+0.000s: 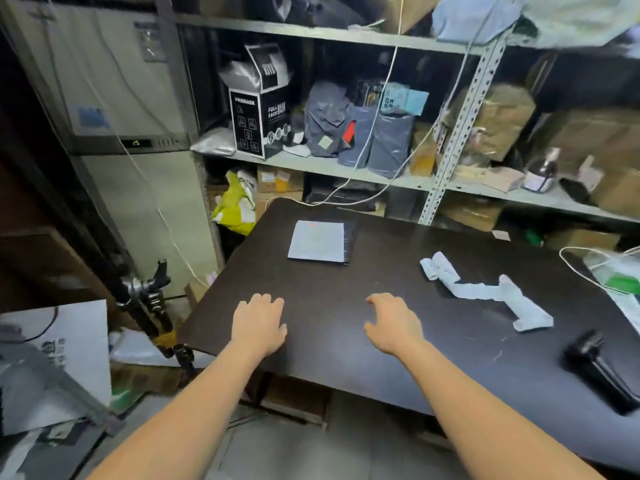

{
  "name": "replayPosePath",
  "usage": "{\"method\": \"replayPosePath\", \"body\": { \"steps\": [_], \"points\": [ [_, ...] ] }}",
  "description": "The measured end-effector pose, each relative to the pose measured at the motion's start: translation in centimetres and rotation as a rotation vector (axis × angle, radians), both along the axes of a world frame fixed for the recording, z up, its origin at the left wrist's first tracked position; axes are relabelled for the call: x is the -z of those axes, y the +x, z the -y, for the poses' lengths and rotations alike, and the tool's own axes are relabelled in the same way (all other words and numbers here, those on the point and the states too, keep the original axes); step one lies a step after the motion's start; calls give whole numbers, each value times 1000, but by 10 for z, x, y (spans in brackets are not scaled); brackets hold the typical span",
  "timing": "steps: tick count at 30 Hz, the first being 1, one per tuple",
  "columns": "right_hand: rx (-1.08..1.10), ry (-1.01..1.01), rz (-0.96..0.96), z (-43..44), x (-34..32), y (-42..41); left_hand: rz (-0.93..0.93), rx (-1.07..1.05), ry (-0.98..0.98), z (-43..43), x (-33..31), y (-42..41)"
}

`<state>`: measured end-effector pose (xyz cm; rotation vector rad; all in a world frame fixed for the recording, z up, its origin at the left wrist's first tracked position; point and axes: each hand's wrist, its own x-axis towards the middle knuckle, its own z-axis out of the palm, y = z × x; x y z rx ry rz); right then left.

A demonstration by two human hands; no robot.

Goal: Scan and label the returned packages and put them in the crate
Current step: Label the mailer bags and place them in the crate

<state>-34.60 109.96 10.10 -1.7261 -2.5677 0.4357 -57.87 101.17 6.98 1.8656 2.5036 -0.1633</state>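
Note:
A flat black package (320, 242) with a large white label on top lies on the dark table (398, 341), towards its far left. My left hand (259, 323) rests palm down near the table's front left corner, fingers relaxed and empty. About a hand's width to the right is my right hand (391, 323), also over the table, fingers loosely spread and holding nothing. A black handheld scanner (599, 368) lies at the table's right front. A crumpled strip of white labels (485, 289) lies to the right of the package. No crate is clearly in view.
Metal shelves (346, 168) behind the table hold grey mailer bags (360, 133), a black and white box (259, 109) and cardboard boxes. White cables hang over the table's back edge. A tripod (149, 296) and white boards stand on the left. A clear bag (620, 275) lies at the right edge.

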Motion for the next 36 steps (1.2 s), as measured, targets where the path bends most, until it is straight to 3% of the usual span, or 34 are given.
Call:
{"method": "replayPosePath", "body": {
  "steps": [5, 15, 21, 26, 31, 36],
  "points": [
    [57, -77, -119, -75, 17, -27, 96, -55, -28, -74, 15, -33],
    [316, -392, -573, -240, 81, -88, 659, -452, 123, -205, 61, -80],
    [370, -561, -613, -310, 118, -126, 892, -665, 223, -280, 85, -90],
    [395, -513, -567, -332, 133, -142, 1106, -834, 332, -315, 104, -90],
    [422, -483, -547, -335, 134, -143, 1113, -738, 426, -312, 99, -88],
    [439, -439, -693, -311, 117, -105, 1257, -685, 400, -300, 81, -70]
  ]
}}
